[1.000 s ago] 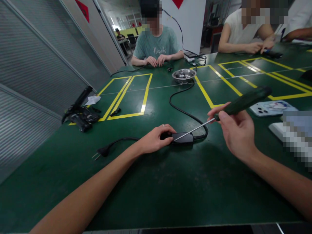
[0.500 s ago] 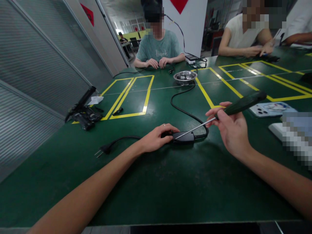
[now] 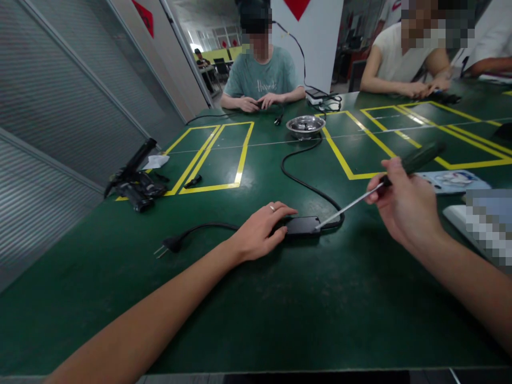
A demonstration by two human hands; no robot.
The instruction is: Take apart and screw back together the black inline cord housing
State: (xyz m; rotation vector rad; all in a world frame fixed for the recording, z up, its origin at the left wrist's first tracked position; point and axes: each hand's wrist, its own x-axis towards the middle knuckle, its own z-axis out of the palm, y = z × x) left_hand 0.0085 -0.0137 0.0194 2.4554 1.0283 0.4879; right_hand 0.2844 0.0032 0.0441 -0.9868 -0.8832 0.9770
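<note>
A black power adapter (image 3: 303, 225) lies flat on the green table, with a cord leaving each end. My left hand (image 3: 266, 229) grips its left end between thumb and fingers; that end is hidden under the hand. In my right hand (image 3: 412, 202) is a screwdriver (image 3: 354, 204) with a dark green handle, held slanted. Its tip meets the right end of the adapter near the cord exit. On the left, the cord ends in a two-pin plug (image 3: 171, 245) resting on the table.
A shiny metal bowl (image 3: 295, 129) with small parts stands farther back. Black packaged items (image 3: 138, 192) lie at the left edge. A phone (image 3: 456, 180) and a white object (image 3: 458, 217) sit at the right. Two people work across the table, beyond yellow tape outlines (image 3: 240, 170).
The screwdriver tip has shifted right, from near my left thumb to the adapter's right end. My right hand has moved right with it. My left hand stays on the adapter.
</note>
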